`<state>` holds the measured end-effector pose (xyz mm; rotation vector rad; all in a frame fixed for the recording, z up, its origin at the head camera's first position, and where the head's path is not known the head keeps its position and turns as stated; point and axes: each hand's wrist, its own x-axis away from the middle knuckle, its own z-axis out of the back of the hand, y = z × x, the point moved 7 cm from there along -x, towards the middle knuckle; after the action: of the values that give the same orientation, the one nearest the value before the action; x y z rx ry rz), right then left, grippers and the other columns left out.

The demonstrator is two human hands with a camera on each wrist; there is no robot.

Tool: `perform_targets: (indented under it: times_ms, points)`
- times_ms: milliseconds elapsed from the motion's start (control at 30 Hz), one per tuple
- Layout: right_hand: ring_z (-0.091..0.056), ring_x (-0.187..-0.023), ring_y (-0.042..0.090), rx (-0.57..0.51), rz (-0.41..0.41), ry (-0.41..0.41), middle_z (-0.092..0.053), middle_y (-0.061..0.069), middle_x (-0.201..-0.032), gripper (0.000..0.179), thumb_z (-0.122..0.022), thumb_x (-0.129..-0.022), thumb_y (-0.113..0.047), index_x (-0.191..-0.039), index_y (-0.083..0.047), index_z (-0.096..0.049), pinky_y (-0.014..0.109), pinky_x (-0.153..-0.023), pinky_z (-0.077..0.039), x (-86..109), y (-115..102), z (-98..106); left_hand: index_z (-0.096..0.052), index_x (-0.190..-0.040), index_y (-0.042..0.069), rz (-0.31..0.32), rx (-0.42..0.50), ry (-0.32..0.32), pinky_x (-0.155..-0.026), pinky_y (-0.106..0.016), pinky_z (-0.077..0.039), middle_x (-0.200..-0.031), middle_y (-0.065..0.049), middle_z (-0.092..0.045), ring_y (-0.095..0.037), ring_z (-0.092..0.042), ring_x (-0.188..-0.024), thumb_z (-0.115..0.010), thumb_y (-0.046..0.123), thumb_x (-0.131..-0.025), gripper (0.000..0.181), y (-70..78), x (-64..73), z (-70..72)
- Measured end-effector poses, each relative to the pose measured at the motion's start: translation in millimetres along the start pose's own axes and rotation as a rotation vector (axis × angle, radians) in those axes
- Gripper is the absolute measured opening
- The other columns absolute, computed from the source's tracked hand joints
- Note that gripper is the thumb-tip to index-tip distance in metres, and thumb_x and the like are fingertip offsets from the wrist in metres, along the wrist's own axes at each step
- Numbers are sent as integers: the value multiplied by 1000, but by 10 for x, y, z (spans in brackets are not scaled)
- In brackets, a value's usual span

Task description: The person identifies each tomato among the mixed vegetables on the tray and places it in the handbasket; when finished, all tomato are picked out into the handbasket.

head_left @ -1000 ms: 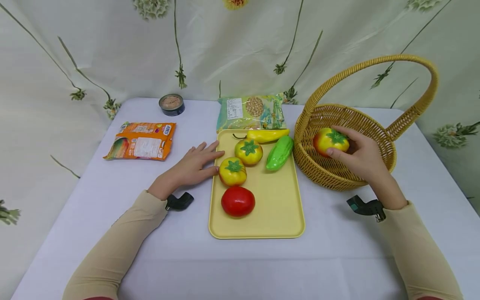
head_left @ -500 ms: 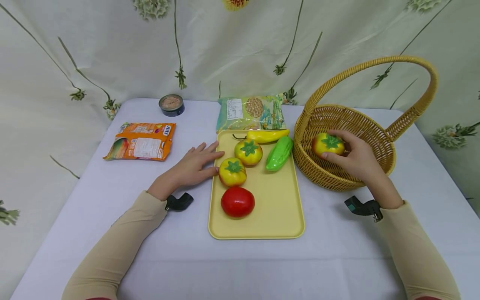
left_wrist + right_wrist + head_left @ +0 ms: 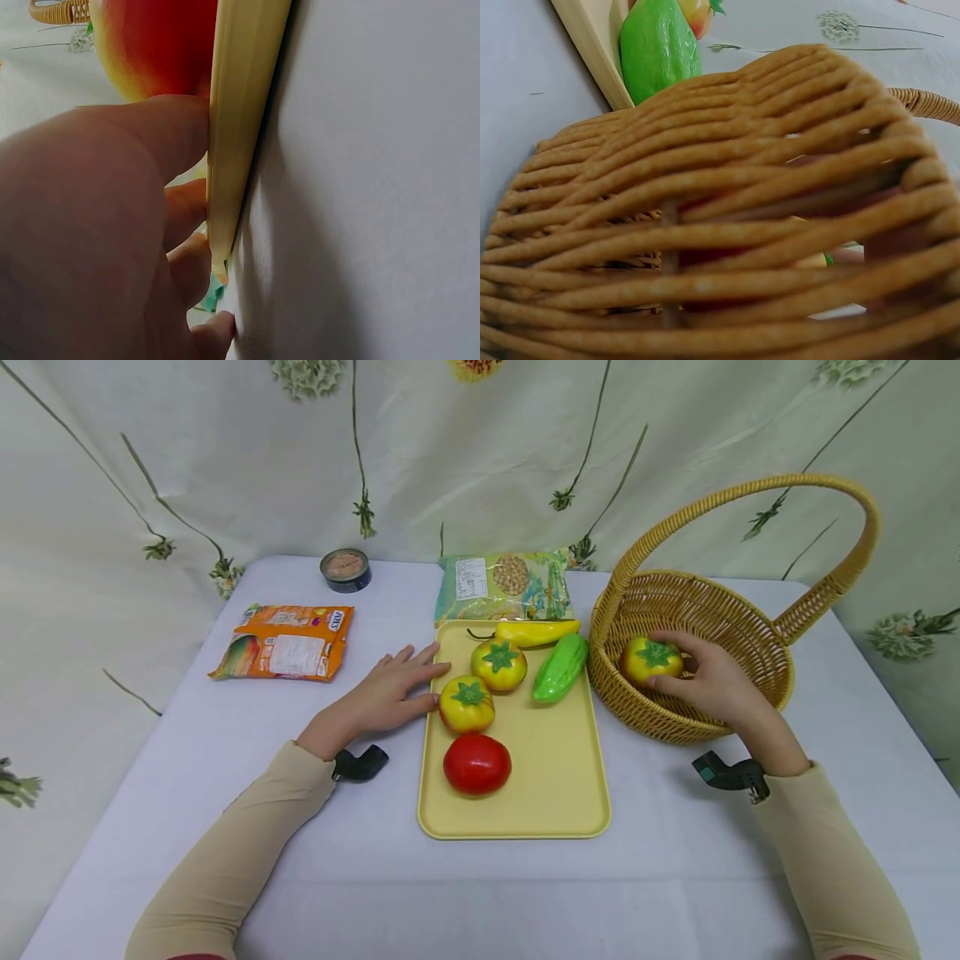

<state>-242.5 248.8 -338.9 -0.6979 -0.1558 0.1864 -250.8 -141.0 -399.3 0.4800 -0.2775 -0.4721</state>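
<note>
My right hand [image 3: 712,677] reaches into the wicker basket [image 3: 750,610] and grips a yellow-and-red persimmon [image 3: 652,660] with a green leafy top, near the basket's left wall. In the right wrist view the woven wall [image 3: 705,240] covers most of the hand and fruit; red and yellow show through its gaps. My left hand [image 3: 382,693] lies with fingers spread, its fingertips at the left rim of the yellow tray [image 3: 555,777]. Two more persimmons, one [image 3: 467,703] beside my thumb and one [image 3: 499,664] behind it, sit on the tray.
The tray also bears a red tomato-like fruit [image 3: 477,764], a yellow pepper [image 3: 536,632] and a green bumpy vegetable [image 3: 561,668]. Behind it lies a green bag [image 3: 502,587]. An orange packet [image 3: 285,642] and a round tin [image 3: 345,570] are left. The basket's tall handle [image 3: 750,489] arches above.
My right hand has moved left and slightly down inside the basket, bringing the persimmon to its left wall. The left hand and the tray have stayed put.
</note>
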Motion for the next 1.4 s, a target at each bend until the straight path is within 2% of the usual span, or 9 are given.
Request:
perform_targets:
  times_ms: [233,733,1200,1400]
  points:
    - [-61,-113,43,-9,-12,-39,-52,27,-141,62,-64,-92,-9,-151,-7,-45,39,-91,-51,1,2,-26,-46,-155,18,3,-1,-2,-126,-67,-4,-172,-9,-20,-47,-10,-158,-56,36,-101,57,12,-4,2]
    - [-58,-121,42,-17,-13,-110,-49,26,-148,64,-61,-95,-11,-155,-7,-40,48,-97,-51,-32,12,-90,-46,-155,19,9,-8,3,-126,-67,-4,-172,-8,-19,-47,-9,-158,-56,36,-101,58,-8,-3,10]
    - [-56,-128,48,-16,6,-107,-46,27,-150,66,-65,-97,-13,-157,-7,-37,59,-104,-50,-29,-4,-87,-46,-155,18,0,-7,6,-126,-67,-5,-172,-8,-19,-48,-10,-158,-56,36,-101,58,-5,-4,7]
    - [-55,-130,50,-17,0,-103,-46,26,-151,66,-66,-97,-13,-157,-8,-38,59,-105,-50,-30,14,-90,-46,-155,19,1,-11,5,-126,-67,-5,-172,-8,-19,-48,-10,-158,-56,36,-101,57,-14,-8,-5]
